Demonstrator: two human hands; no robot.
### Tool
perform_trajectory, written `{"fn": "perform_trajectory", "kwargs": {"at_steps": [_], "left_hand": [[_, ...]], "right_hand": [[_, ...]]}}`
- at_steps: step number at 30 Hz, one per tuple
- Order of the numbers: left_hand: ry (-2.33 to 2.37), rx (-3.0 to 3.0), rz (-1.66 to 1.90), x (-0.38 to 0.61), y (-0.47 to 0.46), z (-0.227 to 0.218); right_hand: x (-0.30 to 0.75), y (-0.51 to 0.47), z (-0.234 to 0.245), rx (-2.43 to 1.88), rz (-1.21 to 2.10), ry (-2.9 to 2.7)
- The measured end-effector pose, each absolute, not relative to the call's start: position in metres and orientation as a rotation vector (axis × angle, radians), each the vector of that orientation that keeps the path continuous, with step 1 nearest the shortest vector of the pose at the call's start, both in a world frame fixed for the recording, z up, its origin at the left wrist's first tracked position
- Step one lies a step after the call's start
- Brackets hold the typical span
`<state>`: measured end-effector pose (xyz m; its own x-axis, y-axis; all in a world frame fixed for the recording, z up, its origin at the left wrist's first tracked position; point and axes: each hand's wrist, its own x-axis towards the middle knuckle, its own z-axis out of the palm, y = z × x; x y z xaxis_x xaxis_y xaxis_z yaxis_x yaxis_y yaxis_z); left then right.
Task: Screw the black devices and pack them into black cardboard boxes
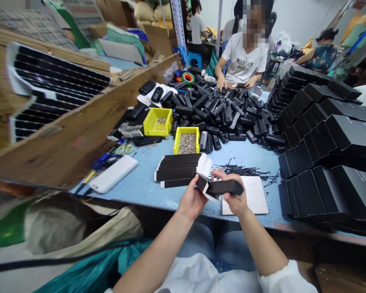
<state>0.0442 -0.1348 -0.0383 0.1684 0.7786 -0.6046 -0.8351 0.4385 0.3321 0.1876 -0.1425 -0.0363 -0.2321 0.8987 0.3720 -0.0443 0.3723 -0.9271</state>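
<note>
My left hand (195, 199) is closed round one end of a folded black and white carton sleeve (202, 182) over the table's front edge. My right hand (236, 200) grips a long black plastic device (225, 187) that meets the sleeve's open end. Just beyond my hands lies a fanned stack of flat black sleeves (178, 169). A white card (256, 195) lies under my right hand. Thin black wire ties (244, 170) are scattered behind it.
Two yellow bins (157, 121) (186, 140) hold small metal parts. A heap of black devices (225, 116) covers the table's middle. Finished black boxes (326, 150) are stacked at right. A white power bank (114, 174) lies at left. A person in a white shirt (242, 61) works opposite.
</note>
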Motion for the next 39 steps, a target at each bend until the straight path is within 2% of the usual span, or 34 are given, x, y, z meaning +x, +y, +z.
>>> {"fn": "perform_trajectory", "kwargs": {"at_steps": [4,7,10,12,14,16,18,22,26,31,36,39], "left_hand": [[0.834,-0.008,1.060,0.043,-0.156,-0.038],[1.008,0.494,0.802,0.027,-0.181,-0.051],[1.492,1.411,0.987,0.010,-0.194,-0.075],[1.647,1.914,1.233,0.004,-0.190,-0.089],[1.637,2.098,1.333,0.002,-0.177,-0.095],[1.588,2.024,1.274,-0.001,-0.161,-0.094],[1.527,1.806,1.161,-0.007,-0.148,-0.091],[1.439,1.428,0.952,-0.012,-0.139,-0.089],[1.580,1.431,0.957,0.006,-0.146,-0.098],[1.598,1.798,0.701,0.026,-0.153,-0.101],[1.501,1.866,0.723,0.023,-0.156,-0.101],[1.422,1.914,0.815,0.022,-0.155,-0.103]], "right_hand": [[0.199,-0.150,-0.046,-0.873,0.516,-2.007],[0.208,-0.166,-0.052,-0.902,0.253,-2.059],[0.204,-0.176,-0.049,-1.192,0.433,-1.793],[0.198,-0.165,-0.045,-1.153,0.789,-1.826],[0.198,-0.134,-0.046,-1.045,1.136,-1.968],[0.208,-0.087,-0.054,-1.219,1.236,-2.001],[0.225,-0.038,-0.067,-1.560,1.072,-1.948],[0.259,0.009,-0.090,-1.673,1.062,-1.937],[0.259,-0.026,-0.089,-1.648,1.009,-1.794],[0.220,-0.105,-0.069,-1.376,1.094,-1.531],[0.208,-0.130,-0.055,-1.430,0.929,-1.784],[0.212,-0.126,-0.060,-1.456,0.934,-1.649]]}}
